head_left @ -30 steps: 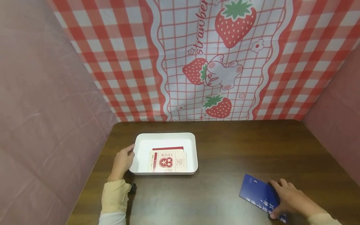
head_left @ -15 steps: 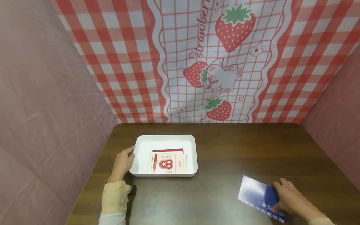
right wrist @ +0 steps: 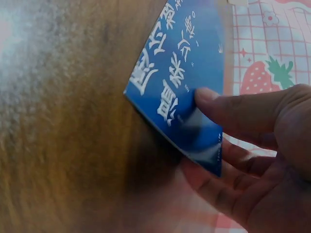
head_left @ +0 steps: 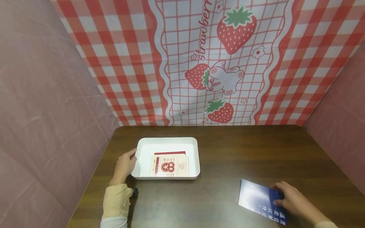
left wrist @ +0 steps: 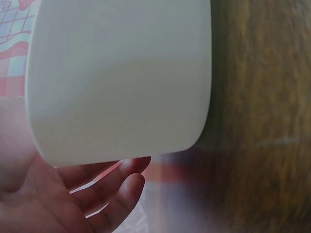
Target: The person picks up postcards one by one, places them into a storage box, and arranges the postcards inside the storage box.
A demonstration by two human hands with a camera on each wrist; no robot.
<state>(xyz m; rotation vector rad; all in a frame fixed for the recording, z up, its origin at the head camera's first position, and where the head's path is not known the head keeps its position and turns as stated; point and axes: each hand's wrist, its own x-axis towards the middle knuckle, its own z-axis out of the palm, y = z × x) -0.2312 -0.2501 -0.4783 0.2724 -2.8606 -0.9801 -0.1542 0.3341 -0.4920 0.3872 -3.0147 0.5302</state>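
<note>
In the head view, my right hand [head_left: 291, 198] pinches the right end of a thin blue booklet [head_left: 251, 196] with white characters on its cover. The right wrist view has the thumb [right wrist: 243, 109] flat on the cover and the other fingers behind it; the booklet is tilted close over the table. At the table's left, my left hand [head_left: 124, 166] rests against the left side of a white tray [head_left: 194, 167], its loosely bent fingers [left wrist: 109, 194] at the tray's end. The left thumb is hidden in the left wrist view.
Inside the tray lies a cream-and-red printed booklet [head_left: 169, 166] over a dark red item [head_left: 171, 153]. The brown wooden table [head_left: 228, 148] meets a strawberry-print cloth [head_left: 220, 104] at its back edge. Pink cloth [head_left: 57, 126] hangs along the left side.
The blue booklet has shifted slightly left and tilted, so that glare now covers part of its cover. My right hand moved with it. Left hand and tray keep their places.
</note>
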